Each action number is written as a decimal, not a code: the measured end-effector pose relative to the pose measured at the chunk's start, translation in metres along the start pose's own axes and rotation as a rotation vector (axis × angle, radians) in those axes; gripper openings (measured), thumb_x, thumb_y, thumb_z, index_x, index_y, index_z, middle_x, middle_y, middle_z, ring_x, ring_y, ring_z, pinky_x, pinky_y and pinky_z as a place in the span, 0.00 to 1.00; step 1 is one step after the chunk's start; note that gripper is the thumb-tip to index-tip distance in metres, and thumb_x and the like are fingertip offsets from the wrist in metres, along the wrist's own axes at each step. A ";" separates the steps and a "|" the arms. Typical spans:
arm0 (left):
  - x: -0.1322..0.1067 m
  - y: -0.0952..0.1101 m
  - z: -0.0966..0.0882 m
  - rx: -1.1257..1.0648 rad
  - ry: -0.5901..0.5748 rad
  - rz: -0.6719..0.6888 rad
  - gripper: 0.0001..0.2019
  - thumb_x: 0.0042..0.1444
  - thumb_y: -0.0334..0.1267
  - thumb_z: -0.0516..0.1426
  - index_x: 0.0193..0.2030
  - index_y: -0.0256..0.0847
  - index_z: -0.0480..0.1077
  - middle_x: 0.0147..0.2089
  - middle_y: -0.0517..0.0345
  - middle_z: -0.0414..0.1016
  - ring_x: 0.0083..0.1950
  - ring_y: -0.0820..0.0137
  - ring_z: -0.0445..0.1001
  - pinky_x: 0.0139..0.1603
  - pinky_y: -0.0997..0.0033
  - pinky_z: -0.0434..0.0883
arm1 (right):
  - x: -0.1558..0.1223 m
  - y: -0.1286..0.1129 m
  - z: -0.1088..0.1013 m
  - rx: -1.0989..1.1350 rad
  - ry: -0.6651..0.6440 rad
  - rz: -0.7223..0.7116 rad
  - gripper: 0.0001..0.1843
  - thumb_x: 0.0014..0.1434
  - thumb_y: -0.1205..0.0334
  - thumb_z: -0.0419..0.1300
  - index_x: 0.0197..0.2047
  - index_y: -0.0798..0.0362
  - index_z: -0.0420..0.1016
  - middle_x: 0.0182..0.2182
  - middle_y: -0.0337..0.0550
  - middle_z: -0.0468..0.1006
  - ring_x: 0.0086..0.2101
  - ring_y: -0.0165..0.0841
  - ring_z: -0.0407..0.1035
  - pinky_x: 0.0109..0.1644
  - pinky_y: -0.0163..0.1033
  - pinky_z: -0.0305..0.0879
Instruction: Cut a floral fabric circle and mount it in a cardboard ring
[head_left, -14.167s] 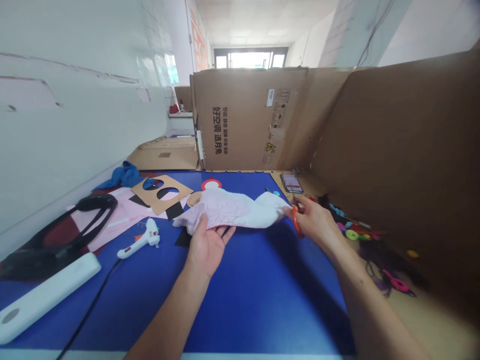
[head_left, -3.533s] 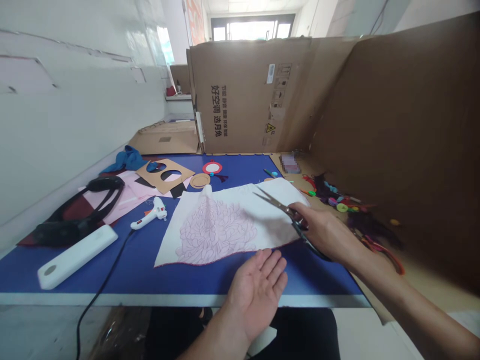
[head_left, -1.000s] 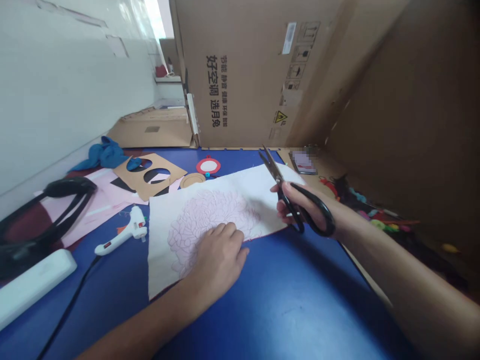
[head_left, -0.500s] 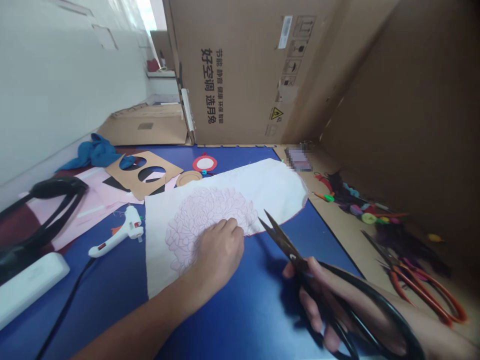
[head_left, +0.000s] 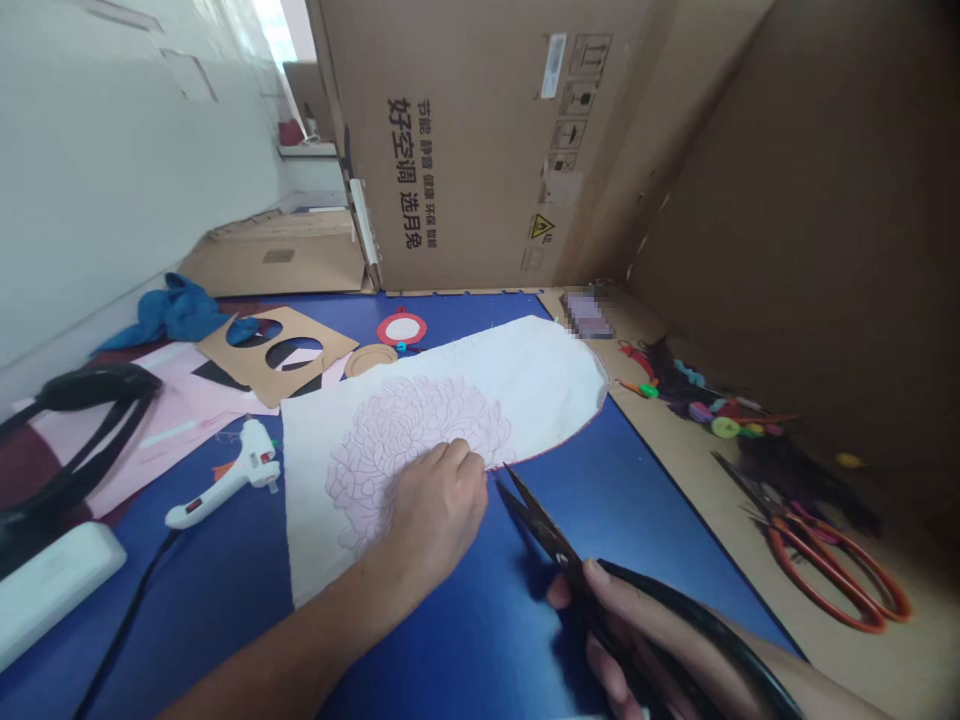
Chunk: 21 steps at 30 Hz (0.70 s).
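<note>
A white piece of cloth [head_left: 541,385] with a large flower outline printed in pale purple lies across the blue table. Its right end is rounded with a thin reddish edge. My left hand [head_left: 442,505] is closed at the cloth's near edge, fingers curled down and pinching it; the fingertips are hidden. In my right hand [head_left: 626,615] is a pair of black-handled scissors [head_left: 551,532], dark blades slightly apart. The blade tips point at the cloth's near edge, just right of my left hand. Whether they touch the cloth I cannot tell.
A white glue gun [head_left: 229,480] and a white power strip [head_left: 64,575] lie left. Behind are a cardboard piece with round holes [head_left: 304,385] and a red-rimmed disc [head_left: 403,328]. Orange-handled scissors [head_left: 825,570] lie right. A large cardboard box [head_left: 480,150] stands behind the table.
My right hand has moved the scissors left and down, bringing the blade tips close to the cloth's near edge. My left hand keeps its place on the cloth. The whole view has shifted slightly.
</note>
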<state>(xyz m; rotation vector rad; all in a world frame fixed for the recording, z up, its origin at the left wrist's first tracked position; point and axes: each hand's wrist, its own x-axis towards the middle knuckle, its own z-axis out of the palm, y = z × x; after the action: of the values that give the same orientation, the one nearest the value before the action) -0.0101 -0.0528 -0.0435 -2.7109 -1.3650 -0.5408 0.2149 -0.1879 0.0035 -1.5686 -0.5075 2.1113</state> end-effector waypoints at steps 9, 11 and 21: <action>-0.001 0.001 0.001 -0.003 0.082 0.045 0.10 0.67 0.28 0.58 0.33 0.43 0.71 0.35 0.58 0.74 0.37 0.63 0.74 0.35 0.59 0.69 | 0.020 -0.007 0.025 0.087 -0.010 -0.015 0.37 0.64 0.26 0.61 0.57 0.51 0.75 0.26 0.37 0.75 0.24 0.29 0.69 0.23 0.29 0.66; -0.002 0.001 0.002 -0.013 0.093 0.053 0.10 0.67 0.28 0.58 0.33 0.43 0.71 0.35 0.57 0.74 0.37 0.63 0.73 0.35 0.59 0.68 | 0.026 -0.007 0.031 0.114 -0.019 -0.019 0.36 0.66 0.26 0.59 0.57 0.51 0.74 0.25 0.36 0.74 0.23 0.28 0.68 0.23 0.29 0.68; -0.002 0.002 0.003 -0.046 0.119 0.060 0.11 0.67 0.27 0.57 0.33 0.43 0.70 0.35 0.58 0.73 0.37 0.63 0.73 0.34 0.60 0.66 | 0.046 0.000 0.056 0.296 -0.032 -0.088 0.36 0.66 0.26 0.58 0.58 0.48 0.70 0.23 0.33 0.72 0.20 0.29 0.64 0.18 0.31 0.69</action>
<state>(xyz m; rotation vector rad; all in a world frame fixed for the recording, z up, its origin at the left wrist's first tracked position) -0.0089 -0.0548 -0.0468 -2.6966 -1.2533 -0.7241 0.1494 -0.1635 -0.0173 -1.3242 -0.2542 2.0397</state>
